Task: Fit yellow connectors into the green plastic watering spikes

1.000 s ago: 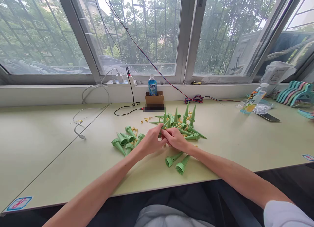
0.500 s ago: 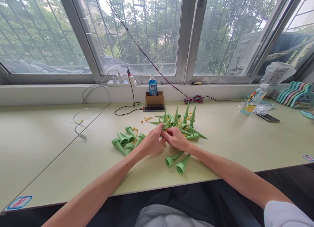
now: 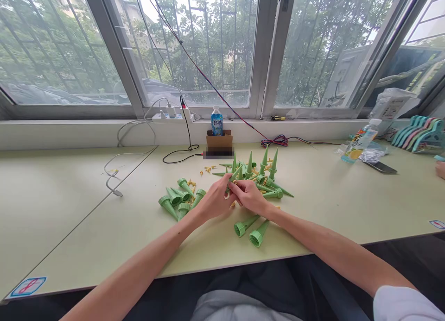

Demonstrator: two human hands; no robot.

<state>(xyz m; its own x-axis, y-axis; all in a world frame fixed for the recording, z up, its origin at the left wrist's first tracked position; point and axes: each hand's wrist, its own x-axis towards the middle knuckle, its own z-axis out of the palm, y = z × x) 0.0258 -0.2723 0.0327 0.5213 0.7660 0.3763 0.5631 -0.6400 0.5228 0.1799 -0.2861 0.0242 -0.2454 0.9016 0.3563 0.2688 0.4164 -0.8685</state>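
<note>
My left hand (image 3: 218, 197) is closed around a green plastic watering spike (image 3: 236, 173), its pointed tip slanting up to the right. My right hand (image 3: 251, 195) meets it, fingertips pinched together against the spike's lower part; whatever sits between them is hidden. Left of my hands lie several green spikes (image 3: 168, 205) with threaded caps, some small yellow pieces (image 3: 191, 186) among them. Beyond and right is a denser heap, a few spikes standing upright (image 3: 273, 166). Two loose spikes (image 3: 256, 236) lie nearest me, open ends toward the table's front edge.
A small cardboard box (image 3: 219, 140) with a blue-labelled bottle (image 3: 217, 121) stands by the window ledge. Cables (image 3: 278, 140) cross the back. A drink bottle (image 3: 360, 140), a phone (image 3: 381, 167) and hangers (image 3: 419, 135) are at right. Another person's hand (image 3: 440, 168) shows at the right edge.
My hands stay together in the same place, with only slight finger movement at the spike. Another person's hand has come into view at the right edge.
</note>
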